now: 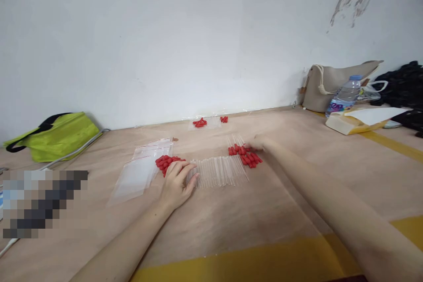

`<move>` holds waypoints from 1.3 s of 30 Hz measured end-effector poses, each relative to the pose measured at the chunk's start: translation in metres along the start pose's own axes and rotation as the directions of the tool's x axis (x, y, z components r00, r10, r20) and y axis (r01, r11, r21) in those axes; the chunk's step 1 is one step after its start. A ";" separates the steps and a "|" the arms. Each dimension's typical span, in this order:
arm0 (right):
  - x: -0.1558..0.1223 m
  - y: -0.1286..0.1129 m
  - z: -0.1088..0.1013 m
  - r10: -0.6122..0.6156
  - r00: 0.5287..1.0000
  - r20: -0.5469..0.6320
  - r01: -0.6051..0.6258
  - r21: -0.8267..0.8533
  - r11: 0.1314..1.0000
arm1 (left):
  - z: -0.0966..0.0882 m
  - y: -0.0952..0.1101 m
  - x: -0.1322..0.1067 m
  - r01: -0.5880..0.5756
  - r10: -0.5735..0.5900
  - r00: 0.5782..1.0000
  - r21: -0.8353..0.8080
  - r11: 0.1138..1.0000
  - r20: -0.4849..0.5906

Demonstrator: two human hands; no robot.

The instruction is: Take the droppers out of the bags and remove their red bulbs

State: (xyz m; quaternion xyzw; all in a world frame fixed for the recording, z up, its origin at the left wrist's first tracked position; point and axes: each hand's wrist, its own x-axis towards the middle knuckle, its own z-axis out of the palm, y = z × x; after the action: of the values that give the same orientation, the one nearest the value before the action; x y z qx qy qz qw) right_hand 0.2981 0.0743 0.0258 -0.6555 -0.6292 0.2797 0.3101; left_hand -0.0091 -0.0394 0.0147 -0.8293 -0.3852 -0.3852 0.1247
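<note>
A row of thin clear tubes (218,171) lies side by side on the brown-covered table. My left hand (176,185) rests at the row's left end, thumb and fingers apart, with no object visible between them. Partly behind that hand is a pile of red rubber bulbs (163,163). My right hand (258,143) is at the row's far right, its fingertips drawn together on a red rubber bulb (246,146) at the edge of another pile. More red bulbs (253,159) lie just below it. Several clear tubes (235,139) stick out behind this pile.
Clear zip bags (137,176) lie overlapping at left. Near the wall are small clear bags (213,122) and red pieces (199,122). A green bag (62,136) stands far left. At right are a water bottle (345,94), a beige bag (333,81) and a tissue pack (345,124).
</note>
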 end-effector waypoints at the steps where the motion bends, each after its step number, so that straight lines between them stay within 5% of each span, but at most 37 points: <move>1: -0.002 -0.004 -0.004 0.030 0.999 -0.011 -0.030 -0.017 0.999 | 0.000 -0.001 0.000 0.005 -0.005 1.000 0.005 1.000 -0.006; 4: -0.016 -0.014 -0.017 0.057 0.995 -0.080 -0.062 -0.060 0.996 | 0.000 -0.003 -0.001 0.021 -0.020 1.000 0.021 1.000 -0.004; 7: -0.044 -0.021 -0.018 -0.062 0.979 -0.195 0.048 -0.075 0.996 | 0.001 -0.002 -0.002 0.031 -0.031 1.000 0.034 0.999 0.001; 9: -0.070 -0.022 -0.009 -0.312 0.901 -0.300 0.290 -0.117 0.950 | 0.002 0.001 -0.002 0.037 -0.036 0.999 0.045 0.998 -0.007; 12: -0.107 -0.018 0.013 -0.641 0.723 -0.256 0.555 -0.337 0.760 | 0.002 0.009 -0.001 0.026 -0.024 0.999 0.075 0.997 -0.033; 15: -0.132 -0.015 0.036 -0.750 0.605 -0.266 0.622 -0.430 0.654 | 0.001 0.020 0.000 -0.044 0.050 0.998 0.122 0.992 -0.049; 20: -0.146 -0.018 0.053 -0.835 0.516 -0.189 0.716 -0.439 0.542 | 0.004 0.038 0.000 -0.222 0.219 0.975 0.127 0.967 0.042; 24: -0.147 -0.020 0.053 -0.869 0.473 -0.142 0.758 -0.437 0.484 | 0.008 0.045 -0.001 -0.269 0.261 0.962 0.115 0.956 0.078; 39: -0.148 -0.022 0.050 -0.904 0.424 -0.047 0.788 -0.473 0.394 | 0.003 0.047 0.000 -0.287 0.277 0.956 0.108 0.952 0.098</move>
State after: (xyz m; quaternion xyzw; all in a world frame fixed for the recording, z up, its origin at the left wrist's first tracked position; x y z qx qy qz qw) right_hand 0.2386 -0.0705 0.0064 -0.3162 -0.8621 -0.1504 0.3663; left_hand 0.0276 -0.0694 0.0168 -0.8818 -0.2903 -0.3049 0.2128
